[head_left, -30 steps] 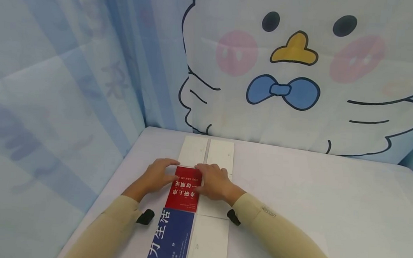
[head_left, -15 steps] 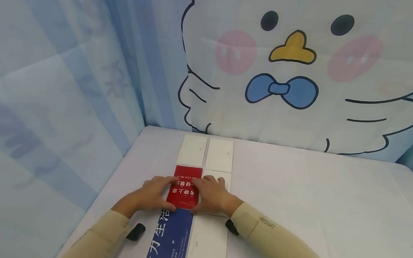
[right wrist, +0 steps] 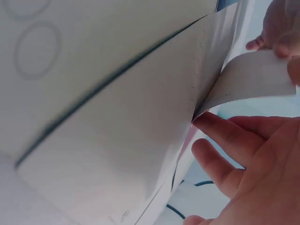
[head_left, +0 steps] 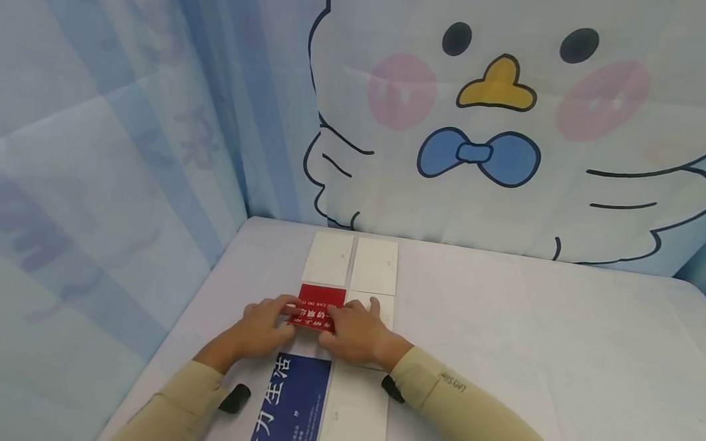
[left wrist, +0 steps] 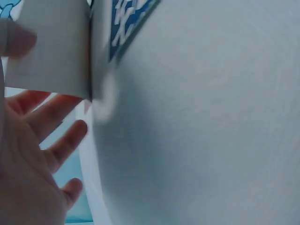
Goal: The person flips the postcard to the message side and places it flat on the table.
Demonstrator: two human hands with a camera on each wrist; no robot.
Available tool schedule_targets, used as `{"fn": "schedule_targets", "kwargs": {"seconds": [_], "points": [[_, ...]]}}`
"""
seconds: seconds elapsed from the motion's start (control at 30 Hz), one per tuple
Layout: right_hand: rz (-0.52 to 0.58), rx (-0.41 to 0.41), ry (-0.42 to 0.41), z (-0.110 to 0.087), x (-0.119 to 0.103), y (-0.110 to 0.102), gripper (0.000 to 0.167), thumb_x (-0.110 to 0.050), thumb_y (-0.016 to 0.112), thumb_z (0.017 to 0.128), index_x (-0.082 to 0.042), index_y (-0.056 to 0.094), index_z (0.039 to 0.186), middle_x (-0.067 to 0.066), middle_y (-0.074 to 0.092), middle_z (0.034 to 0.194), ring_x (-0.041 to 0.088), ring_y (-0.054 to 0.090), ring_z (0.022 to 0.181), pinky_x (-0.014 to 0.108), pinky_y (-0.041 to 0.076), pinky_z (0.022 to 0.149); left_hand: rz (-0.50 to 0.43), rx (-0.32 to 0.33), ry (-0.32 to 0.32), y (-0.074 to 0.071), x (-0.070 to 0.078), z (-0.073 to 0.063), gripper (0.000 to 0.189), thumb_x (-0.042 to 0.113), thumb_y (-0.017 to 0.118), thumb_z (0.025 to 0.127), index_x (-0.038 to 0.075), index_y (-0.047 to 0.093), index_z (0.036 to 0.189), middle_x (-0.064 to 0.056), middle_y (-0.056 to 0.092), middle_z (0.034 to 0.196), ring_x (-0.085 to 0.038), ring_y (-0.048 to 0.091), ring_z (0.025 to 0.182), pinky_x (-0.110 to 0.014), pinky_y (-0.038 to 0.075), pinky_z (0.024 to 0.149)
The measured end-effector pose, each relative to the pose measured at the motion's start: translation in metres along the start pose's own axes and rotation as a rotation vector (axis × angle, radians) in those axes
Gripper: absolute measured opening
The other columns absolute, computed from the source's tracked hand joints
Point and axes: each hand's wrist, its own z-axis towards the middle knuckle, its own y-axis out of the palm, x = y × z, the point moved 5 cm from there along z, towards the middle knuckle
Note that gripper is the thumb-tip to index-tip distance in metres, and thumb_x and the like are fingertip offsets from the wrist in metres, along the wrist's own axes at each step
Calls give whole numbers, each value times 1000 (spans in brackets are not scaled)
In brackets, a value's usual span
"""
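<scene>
A red card with white lettering [head_left: 315,298] lies in the left column of cards, its near edge lifted off the table and tilted up. My left hand [head_left: 260,329] pinches its left side, with the thumb on the pale underside [left wrist: 56,51] in the left wrist view. On the other side my right hand [head_left: 356,334] pinches it too; the right wrist view shows the bent-up pale underside [right wrist: 258,77] between the thumb and fingers. Just nearer lies a blue card with white characters [head_left: 295,404], flat and apart from the red one.
White cards lie flat beyond the red one, such as the far left white card [head_left: 329,258] and far right white card [head_left: 374,266]. Another white card [head_left: 355,414] lies right of the blue one. A printed curtain [head_left: 479,207] borders the white table [head_left: 532,336].
The red card lay flat earlier; its near edge has now come up, baring table before the blue card. Both hands shifted to its near corners and took hold of it.
</scene>
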Motion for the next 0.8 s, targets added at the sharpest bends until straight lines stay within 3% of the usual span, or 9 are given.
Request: {"fn": "schedule_targets", "kwargs": {"seconds": [0.13,0.23,0.47,0.6,0.8], "points": [[-27,29,-3,1,1,-1,52,-27,49,94,-6,56,140,10,66,127,28,55,123,70,18,109,-17,72,-3,0,-2,2,56,15,66,84,9,52,138,-11,66,123,-32,56,116,-61,32,103],[-22,69,9,1,2,-4,45,-22,53,95,-7,58,137,9,69,122,28,59,118,70,22,108,-29,127,25,0,-2,2,54,10,69,85,7,51,136,-9,70,116,-32,59,117,-62,31,104],[30,225,-5,0,1,-14,38,-16,60,93,-7,65,129,7,74,106,26,68,96,51,47,94,-60,323,133,-4,2,1,52,1,72,86,2,47,132,-10,69,101,-31,64,104,-56,45,99],[115,291,5,0,2,-19,36,-13,62,93,-4,65,127,6,73,96,21,67,83,37,54,80,-85,367,173,-7,6,0,56,-2,71,87,-1,41,134,-13,67,101,-28,64,95,-51,51,91],[289,361,22,-1,5,-25,35,-12,62,94,1,61,127,6,67,89,17,59,73,32,52,67,-78,448,237,-16,15,-4,56,-3,70,88,-1,35,132,-14,68,93,-28,64,79,-47,53,74]]}}
